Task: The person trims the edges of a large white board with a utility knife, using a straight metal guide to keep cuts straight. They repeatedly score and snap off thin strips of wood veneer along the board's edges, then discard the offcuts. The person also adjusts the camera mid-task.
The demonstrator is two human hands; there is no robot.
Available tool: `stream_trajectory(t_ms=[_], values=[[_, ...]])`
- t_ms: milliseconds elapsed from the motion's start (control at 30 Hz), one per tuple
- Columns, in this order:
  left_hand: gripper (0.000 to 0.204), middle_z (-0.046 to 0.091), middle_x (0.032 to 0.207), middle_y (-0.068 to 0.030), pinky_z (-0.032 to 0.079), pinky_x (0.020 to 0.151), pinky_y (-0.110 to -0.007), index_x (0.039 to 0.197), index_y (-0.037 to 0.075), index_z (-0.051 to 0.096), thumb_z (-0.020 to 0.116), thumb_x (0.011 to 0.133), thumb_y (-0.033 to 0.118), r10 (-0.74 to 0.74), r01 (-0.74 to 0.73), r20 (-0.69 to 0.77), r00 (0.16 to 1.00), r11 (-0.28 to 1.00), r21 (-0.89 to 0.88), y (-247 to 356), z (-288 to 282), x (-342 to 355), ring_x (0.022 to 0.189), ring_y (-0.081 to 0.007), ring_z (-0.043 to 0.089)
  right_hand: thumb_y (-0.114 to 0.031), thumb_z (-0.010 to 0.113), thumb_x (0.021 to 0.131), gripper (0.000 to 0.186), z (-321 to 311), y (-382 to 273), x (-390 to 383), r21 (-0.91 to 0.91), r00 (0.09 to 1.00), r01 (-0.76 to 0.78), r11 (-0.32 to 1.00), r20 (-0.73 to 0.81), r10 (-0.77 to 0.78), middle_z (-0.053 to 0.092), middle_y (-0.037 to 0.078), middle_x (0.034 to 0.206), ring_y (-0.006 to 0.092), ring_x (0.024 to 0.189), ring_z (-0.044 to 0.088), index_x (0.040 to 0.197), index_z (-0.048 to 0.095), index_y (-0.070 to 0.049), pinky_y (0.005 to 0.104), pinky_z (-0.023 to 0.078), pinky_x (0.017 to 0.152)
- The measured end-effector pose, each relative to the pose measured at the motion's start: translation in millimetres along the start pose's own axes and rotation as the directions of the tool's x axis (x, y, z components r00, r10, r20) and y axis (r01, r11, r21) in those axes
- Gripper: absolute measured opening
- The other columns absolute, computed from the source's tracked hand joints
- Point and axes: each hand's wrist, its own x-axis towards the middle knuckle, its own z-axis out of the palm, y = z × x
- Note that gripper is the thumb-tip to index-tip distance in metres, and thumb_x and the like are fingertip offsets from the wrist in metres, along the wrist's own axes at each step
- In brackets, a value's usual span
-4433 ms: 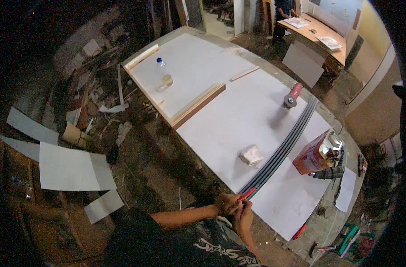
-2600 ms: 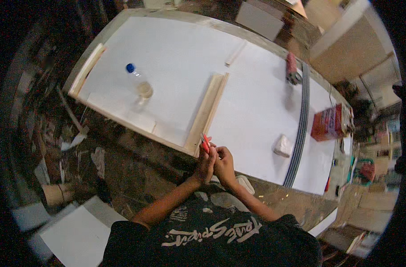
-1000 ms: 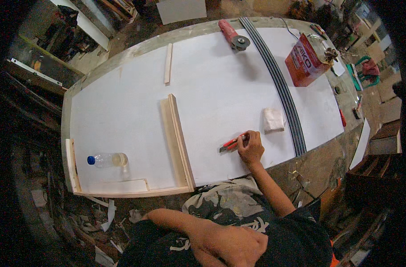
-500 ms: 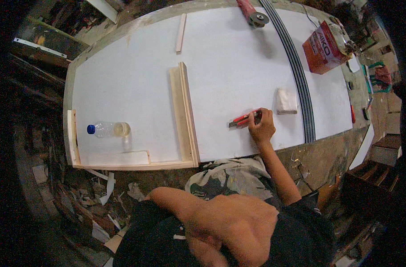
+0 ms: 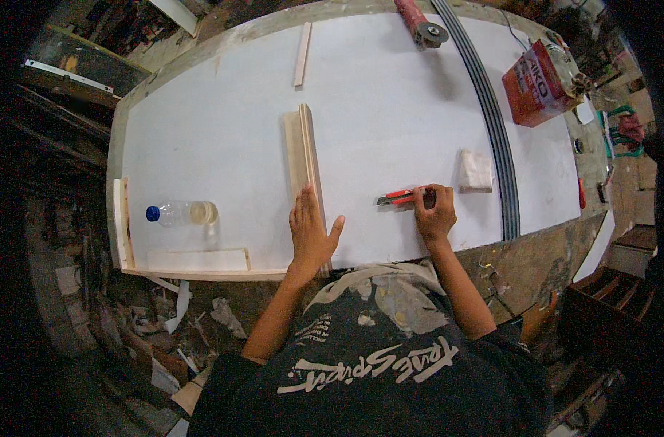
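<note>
My left hand (image 5: 311,233) lies over the near part of a long wooden strip (image 5: 307,146), fingers stretched forward and thumb spread to the right. My right hand (image 5: 435,214) is closed on the rear end of a red utility knife (image 5: 399,197). The knife is low over the white board, pointing left; whether it touches the surface I cannot tell. To the right of that hand lies a folded pale cloth (image 5: 475,172). A clear bottle (image 5: 180,213) with a blue cap lies on its side to the left.
A white board (image 5: 222,131) covers the table. Far off lie a thin wood strip (image 5: 303,54) and an angle grinder (image 5: 422,29). Dark ribbed strips (image 5: 485,102) run along the right, with a red can (image 5: 539,84) beyond. Wood edging (image 5: 120,226) borders the left corner.
My left hand has moved from close to my body out onto the wooden strip, and its fingers have spread. The right hand stays at the knife, which points more level to the left.
</note>
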Motion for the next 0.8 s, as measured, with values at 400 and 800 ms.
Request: stream_trajectory(t_ms=[400, 800], values=[[0.090, 0.013, 0.170, -0.0243, 0.023, 0.120, -0.061, 0.163, -0.003, 0.013, 0.050, 0.103, 0.054, 0.048, -0.021, -0.128, 0.991, 0.979, 0.204, -8.2, 6.8, 75.0, 0.153, -0.0439, 0.023, -0.028, 0.081, 0.085, 0.029, 1.5, 3.3, 2.8, -0.054, 0.980, 0.186, 0.981, -0.056, -0.189, 0.061, 0.013, 0.099, 0.0328, 0.101, 0.057, 0.096, 0.065, -0.006, 0.0459, 0.046, 0.089], [0.083, 0.019, 0.171, -0.0175, 0.024, 0.122, -0.057, 0.163, 0.001, 0.020, 0.045, 0.104, 0.054, 0.038, -0.007, -0.094, 0.995, 0.951, 0.308, -24.6, -12.8, 202.5, 0.155, -0.0368, 0.024, -0.029, 0.080, 0.084, 0.029, 2.9, 5.4, 5.3, -0.088, 0.974, 0.206, 0.975, -0.075, -0.213, 0.063, 0.014, 0.114, 0.0340, 0.109, 0.056, 0.099, 0.066, -0.008, 0.0483, 0.041, 0.096]])
